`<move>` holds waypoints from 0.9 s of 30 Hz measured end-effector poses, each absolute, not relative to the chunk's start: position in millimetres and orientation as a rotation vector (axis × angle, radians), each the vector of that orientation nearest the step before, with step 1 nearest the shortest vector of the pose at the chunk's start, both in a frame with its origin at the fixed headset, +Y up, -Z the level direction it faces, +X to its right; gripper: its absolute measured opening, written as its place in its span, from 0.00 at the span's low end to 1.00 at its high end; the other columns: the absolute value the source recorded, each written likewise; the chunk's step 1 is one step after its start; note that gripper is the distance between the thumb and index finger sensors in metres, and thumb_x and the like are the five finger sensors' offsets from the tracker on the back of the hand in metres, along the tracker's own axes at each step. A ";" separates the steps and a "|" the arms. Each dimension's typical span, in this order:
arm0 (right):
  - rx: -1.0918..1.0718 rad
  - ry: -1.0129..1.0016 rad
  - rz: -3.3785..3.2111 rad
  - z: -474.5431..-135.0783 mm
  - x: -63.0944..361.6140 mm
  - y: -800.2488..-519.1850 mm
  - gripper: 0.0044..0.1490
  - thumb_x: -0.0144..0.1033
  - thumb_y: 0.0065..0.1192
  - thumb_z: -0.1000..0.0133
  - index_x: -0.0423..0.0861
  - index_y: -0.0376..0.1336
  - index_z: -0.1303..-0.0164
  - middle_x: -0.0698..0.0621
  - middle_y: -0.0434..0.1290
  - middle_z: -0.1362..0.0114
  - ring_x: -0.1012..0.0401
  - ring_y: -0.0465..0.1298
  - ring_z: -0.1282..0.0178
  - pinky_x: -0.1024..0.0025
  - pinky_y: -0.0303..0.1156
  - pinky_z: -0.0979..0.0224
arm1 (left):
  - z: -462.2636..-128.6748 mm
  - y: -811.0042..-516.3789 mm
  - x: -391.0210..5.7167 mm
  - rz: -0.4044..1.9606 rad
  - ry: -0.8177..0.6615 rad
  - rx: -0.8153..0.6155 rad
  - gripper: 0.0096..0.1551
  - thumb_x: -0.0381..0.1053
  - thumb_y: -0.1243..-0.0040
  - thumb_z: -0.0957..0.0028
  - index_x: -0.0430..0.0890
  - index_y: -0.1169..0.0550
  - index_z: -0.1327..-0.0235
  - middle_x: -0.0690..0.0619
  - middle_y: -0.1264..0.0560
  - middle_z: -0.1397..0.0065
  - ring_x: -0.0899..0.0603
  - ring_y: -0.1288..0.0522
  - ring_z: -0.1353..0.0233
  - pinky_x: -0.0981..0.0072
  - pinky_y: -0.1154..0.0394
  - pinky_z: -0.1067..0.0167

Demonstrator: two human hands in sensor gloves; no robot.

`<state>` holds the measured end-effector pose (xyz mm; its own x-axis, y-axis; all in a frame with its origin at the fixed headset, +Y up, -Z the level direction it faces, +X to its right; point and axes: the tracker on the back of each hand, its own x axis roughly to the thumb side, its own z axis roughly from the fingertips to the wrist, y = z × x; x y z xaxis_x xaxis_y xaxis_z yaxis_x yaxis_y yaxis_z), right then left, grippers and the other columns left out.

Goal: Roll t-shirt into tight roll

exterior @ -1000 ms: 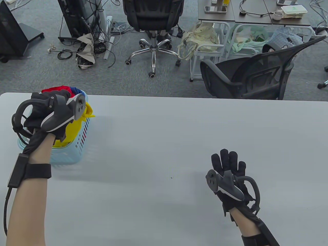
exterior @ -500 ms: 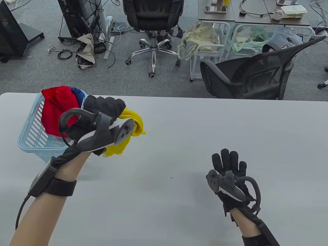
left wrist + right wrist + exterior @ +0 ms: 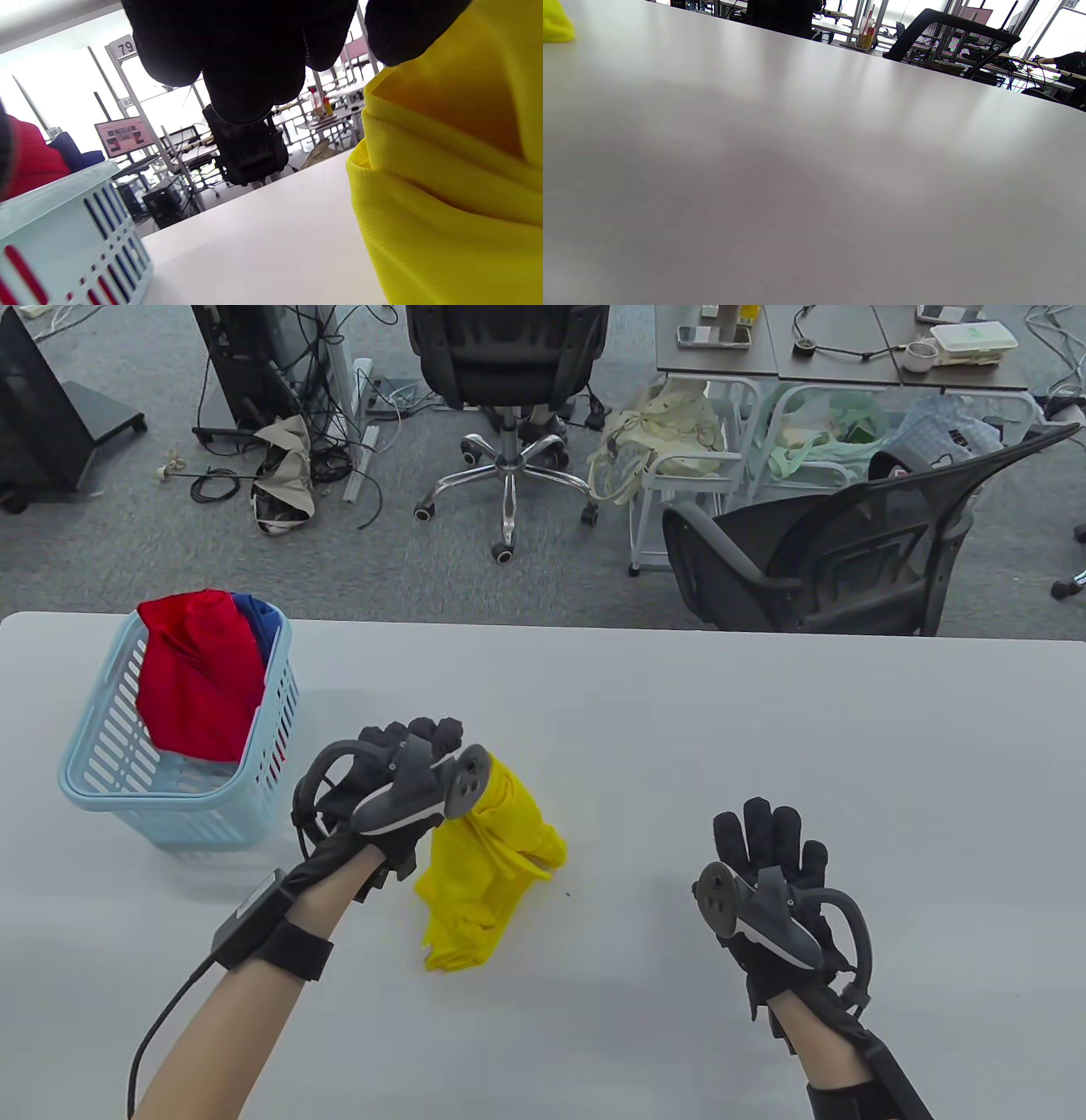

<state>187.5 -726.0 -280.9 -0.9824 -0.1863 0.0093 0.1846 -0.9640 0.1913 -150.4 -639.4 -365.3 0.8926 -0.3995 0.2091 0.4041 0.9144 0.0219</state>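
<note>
Since the earlier frames your left hand (image 3: 399, 806) has carried the yellow t-shirt (image 3: 484, 865) out of the basket (image 3: 102, 793) and down toward the middle of the surface (image 3: 679, 712). That t-shirt now lies crumpled on the surface, right of the basket and well apart from your right hand (image 3: 768, 891). Your left hand sits at the garment's upper left edge, fingers (image 3: 250, 72) curled and dark against the yellow cloth (image 3: 445, 190) in the left wrist view; whether they grip the fabric or merely touch it cannot be told. Your right hand has shifted only slightly: it is over the surface with fingers extended and spread, holding nothing. In the right wrist view only a scrap of yellow (image 3: 555, 25) shows at the far left. A red garment (image 3: 199, 678) and a blue one (image 3: 259, 619) remain in the basket.
</note>
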 end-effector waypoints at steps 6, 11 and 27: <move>-0.017 -0.337 -2.932 -283.0 183.2 -733.4 0.52 0.61 0.33 0.32 0.48 0.21 0.12 0.39 0.19 0.12 0.38 0.23 0.13 0.35 0.32 0.20 | -356.4 -742.2 -150.8 -0.225 -0.262 -0.523 0.53 0.73 0.67 0.46 0.47 0.56 0.13 0.28 0.50 0.11 0.29 0.35 0.17 0.36 0.33 0.26; -0.086 -0.372 -2.957 -281.2 173.6 -735.7 0.52 0.60 0.37 0.32 0.48 0.25 0.10 0.39 0.24 0.11 0.38 0.28 0.11 0.35 0.37 0.19 | -327.5 -772.1 -133.4 -0.139 -0.450 -0.416 0.55 0.72 0.64 0.45 0.45 0.67 0.18 0.25 0.62 0.14 0.25 0.43 0.17 0.37 0.34 0.27; -0.229 -0.334 -3.010 -282.2 127.7 -738.1 0.28 0.45 0.53 0.31 0.49 0.58 0.22 0.49 0.72 0.30 0.59 0.78 0.40 0.55 0.71 0.33 | -282.9 -768.1 -122.4 -0.305 -0.477 -0.364 0.39 0.60 0.57 0.41 0.57 0.49 0.16 0.40 0.49 0.10 0.30 0.39 0.16 0.37 0.33 0.26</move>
